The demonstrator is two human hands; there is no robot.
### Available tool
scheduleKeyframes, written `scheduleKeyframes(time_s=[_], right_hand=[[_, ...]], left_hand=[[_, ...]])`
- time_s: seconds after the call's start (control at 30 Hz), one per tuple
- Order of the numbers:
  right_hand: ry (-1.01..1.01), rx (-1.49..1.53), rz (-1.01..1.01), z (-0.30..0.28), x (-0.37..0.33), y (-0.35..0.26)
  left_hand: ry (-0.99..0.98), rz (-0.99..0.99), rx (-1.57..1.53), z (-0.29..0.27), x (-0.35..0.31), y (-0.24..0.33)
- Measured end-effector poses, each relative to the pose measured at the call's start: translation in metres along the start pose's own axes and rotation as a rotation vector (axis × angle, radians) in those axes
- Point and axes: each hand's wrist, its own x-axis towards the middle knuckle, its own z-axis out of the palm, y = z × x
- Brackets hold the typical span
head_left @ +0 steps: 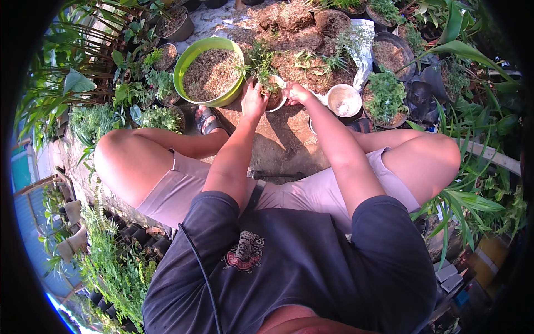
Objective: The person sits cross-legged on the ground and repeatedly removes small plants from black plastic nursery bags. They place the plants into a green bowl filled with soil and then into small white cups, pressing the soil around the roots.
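Observation:
A small leafy green plant (pixel 260 61) stands in front of me, above a small white-rimmed pot (pixel 276 102) with brown soil. My left hand (pixel 254 101) is at the plant's base, its fingers closed round the lower stems. On the pot's other side, my right hand (pixel 297 93) is closed on a small pale object whose kind I cannot make out. A large lime-green pot (pixel 239 92) filled with brown potting mix sits just left of my left hand. Right of my right hand is a white round tub (pixel 344 101) with pale residue inside.
Loose brown potting mix (pixel 289 36) is heaped beyond my hands, with cut sprigs (pixel 311 61) on it. A silvery sheet (pixel 362 50) lies beside the heap. Potted plants (pixel 385 96) crowd the right, and more greenery (pixel 92 122) lines the left. My bent legs flank the work spot.

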Motion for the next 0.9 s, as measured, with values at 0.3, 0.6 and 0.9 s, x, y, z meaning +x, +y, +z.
scheduleKeyframes(time_s=[0.3,0.6,0.9], right_hand=[[0.587,-1.164,-0.360,-0.006,0.068,0.040],[0.376,-0.031,0.307,-0.043,-0.018,-0.055],[0.318,0.446,-0.182,-0.052,-0.002,-0.054]], left_hand=[[0.056,0.141,-0.083,0.043,0.065,0.020],[0.071,0.122,-0.369,0.061,0.050,-0.001],[0.157,0.233,-0.421,0.057,0.045,0.001]])
